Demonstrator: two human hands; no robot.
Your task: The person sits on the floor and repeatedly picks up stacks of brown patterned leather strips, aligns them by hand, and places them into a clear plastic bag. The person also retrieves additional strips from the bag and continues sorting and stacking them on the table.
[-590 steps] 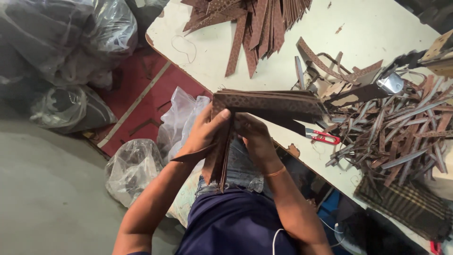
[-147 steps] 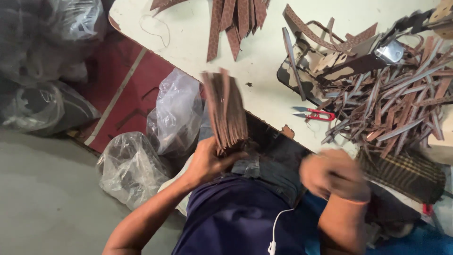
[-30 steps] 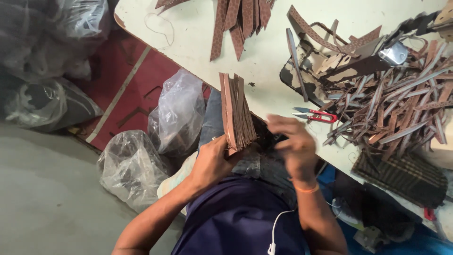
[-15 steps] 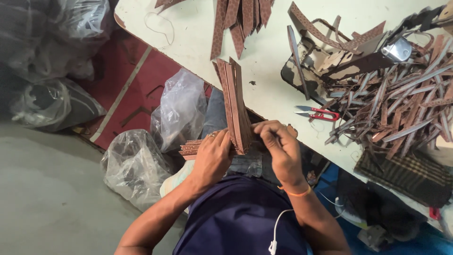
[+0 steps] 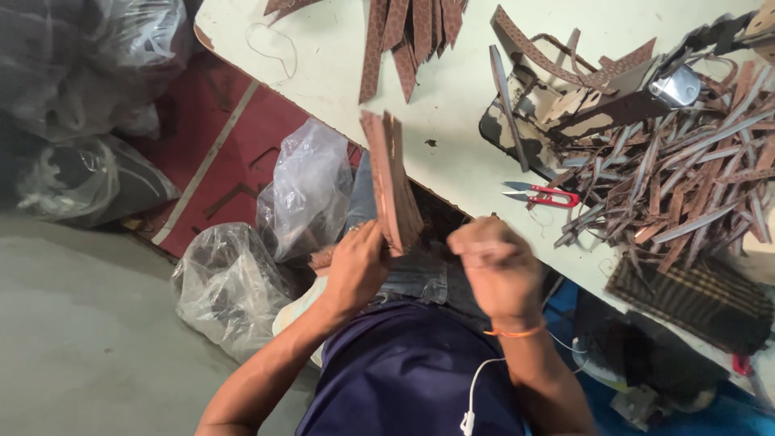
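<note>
Your left hand [image 5: 355, 270] clamps the stack of thin brown leather strips [image 5: 390, 182] at its base, off the bench edge; light, floppy. Right hand [image 5: 496, 266] fisted, holding nothing visible.

Bare table [image 5: 452, 153] lies open from its near edge up the middle. The red-handled snips [image 5: 542, 194] and the heap of leather strips [image 5: 686, 169] crowd the right side, and more brown strips [image 5: 412, 32] block the far edge.

Leather workshop: cut strips [image 5: 678, 178], snips [image 5: 542, 194], cluttered worktable [image 5: 323, 64].
</note>
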